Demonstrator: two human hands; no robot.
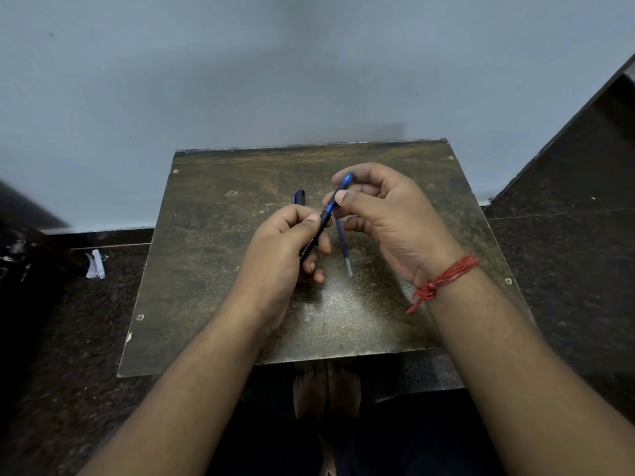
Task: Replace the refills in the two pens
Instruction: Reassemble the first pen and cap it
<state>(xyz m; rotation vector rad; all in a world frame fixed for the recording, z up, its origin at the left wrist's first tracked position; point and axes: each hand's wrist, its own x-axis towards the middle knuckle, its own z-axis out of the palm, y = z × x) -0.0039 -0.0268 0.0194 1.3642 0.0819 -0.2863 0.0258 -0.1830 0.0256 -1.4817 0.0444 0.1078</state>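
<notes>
We see both hands over a worn dark desk (213,269) set against a pale wall (240,80). Left hand (281,255) has its fingers curled round the black barrel of a pen (324,218), thumb on top near the barrel's upper end; white lettering on the barrel shows just below the thumb. Right hand (388,221) pinches the blue front section of the same pen w/ thumb and forefinger, the blue tip poking out past the fingers toward the wall. So each grip is narrow and closed on that one pen, held above the desk, tilted up and to the right.

A loose blue refill (343,247) lies on the desk between the two hands, just below the right fingers, its clear end pointing toward us. A second pen (299,196), dark w/ a blue end, sits on the desk just behind the left hand; most of it is hidden by the knuckles.

Red thread bracelet (443,280) is tied round the right wrist. A bit of white paper (95,265) lies on the dark floor (68,321) at left.
</notes>
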